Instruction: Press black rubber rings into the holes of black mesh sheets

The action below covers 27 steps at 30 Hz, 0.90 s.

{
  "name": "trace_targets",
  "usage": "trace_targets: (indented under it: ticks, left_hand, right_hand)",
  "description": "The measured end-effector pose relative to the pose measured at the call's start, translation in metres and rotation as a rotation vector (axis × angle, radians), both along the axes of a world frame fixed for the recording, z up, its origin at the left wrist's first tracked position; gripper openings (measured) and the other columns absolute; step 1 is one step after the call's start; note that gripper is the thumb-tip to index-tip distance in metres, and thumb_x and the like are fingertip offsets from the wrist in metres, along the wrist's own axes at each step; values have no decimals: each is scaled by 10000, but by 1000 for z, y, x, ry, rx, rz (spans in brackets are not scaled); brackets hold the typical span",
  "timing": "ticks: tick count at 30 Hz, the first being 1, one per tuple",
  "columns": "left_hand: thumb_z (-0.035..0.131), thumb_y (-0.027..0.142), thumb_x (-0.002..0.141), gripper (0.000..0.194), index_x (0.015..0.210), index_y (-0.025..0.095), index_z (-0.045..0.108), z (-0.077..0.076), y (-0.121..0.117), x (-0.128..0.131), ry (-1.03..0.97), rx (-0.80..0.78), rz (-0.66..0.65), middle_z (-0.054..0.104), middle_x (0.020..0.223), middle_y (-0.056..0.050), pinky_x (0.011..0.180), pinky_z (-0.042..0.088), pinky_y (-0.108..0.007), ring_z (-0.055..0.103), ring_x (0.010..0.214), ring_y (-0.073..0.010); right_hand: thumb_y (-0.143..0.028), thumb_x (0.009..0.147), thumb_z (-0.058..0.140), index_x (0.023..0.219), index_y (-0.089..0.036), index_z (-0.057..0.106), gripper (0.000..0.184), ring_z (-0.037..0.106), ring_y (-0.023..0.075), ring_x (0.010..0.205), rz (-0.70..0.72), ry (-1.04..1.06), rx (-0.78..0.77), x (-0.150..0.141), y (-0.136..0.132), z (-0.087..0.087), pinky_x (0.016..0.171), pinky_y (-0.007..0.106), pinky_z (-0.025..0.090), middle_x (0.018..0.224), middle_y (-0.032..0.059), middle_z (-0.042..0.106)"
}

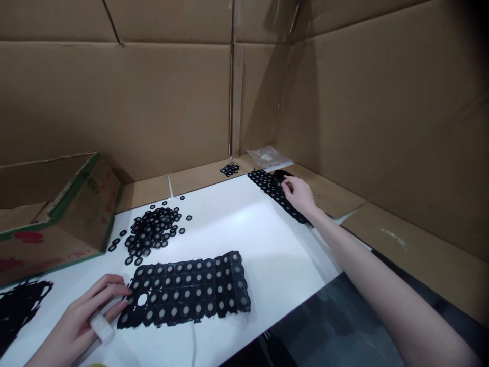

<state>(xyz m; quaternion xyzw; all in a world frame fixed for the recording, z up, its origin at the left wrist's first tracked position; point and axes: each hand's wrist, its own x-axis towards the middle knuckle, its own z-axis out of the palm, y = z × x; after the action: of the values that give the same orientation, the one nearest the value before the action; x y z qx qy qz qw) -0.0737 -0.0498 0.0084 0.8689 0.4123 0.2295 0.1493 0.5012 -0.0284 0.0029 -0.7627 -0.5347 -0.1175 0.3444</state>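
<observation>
Nearest the camera, the bare left hand [89,313] is resting palm-down, its fingers bending slightly apart and their tips touching the left edge of a black rectangular sheet dotted with grey round discs [183,290]; whether they are pinching that edge, I cannot tell. Under those fingers a small whitish translucent block [102,326] is showing, its hold unclear. Directly right of this hand, the sheet is lying flat in 4 rows on a smooth white surface [267,255], with 1 white opening showing just beside the fingertips.

Well beyond, to the right, the right hand [294,191] is curling its fingers close together over a second, narrower black dotted sheet [267,186]; what they are pinching, if anything, I cannot tell. Just beyond that hand, a clear plastic bag [269,157] is lying.

Past the left hand, a loose heap of small black rings [153,229] is spreading out, and a smaller cluster of black rings [229,169] is sitting farther off. Left of the heap, a brown cardboard box with green edges [76,224] is standing. Left of the left hand, a tangled black mass [21,308] is lying.
</observation>
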Motion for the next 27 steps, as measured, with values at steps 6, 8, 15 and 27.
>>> trace_targets:
  ticks: [6,8,15,27]
  left_hand:
    - [546,506,838,317,916,223,668,-2,3,-7,-60,-119,-26,602,1062,-67,856,484,-207,606,990,-195]
    - [557,491,836,304,931,224,666,-4,4,-9,-57,-125,-28,600,1067,-68,849,485,-206,603,993,-194]
    - [564,453,841,266,964,233,649,-13,8,-15,-41,-116,-42,581,1091,-69,852,480,-213,594,1015,-195]
    - [558,519,828,324,921,225,657,-18,10,-15,-8,-66,6,602,1076,-74,819,497,-199,613,986,-190]
  right_hand:
    - [-305,858,423,867,-214,603,201,645,295,770,-96,16,-62,3,-5,4,669,385,458,838,109,716]
    - [-287,870,407,951,-212,588,213,643,276,726,-109,10,-74,3,-8,5,636,359,442,829,100,713]
    - [-227,869,360,885,-250,633,275,618,260,883,30,-108,-209,-2,-15,11,692,339,419,913,67,679]
    - [-342,788,528,1022,-261,612,262,640,254,834,83,-126,-350,-3,-17,11,655,330,441,943,49,693]
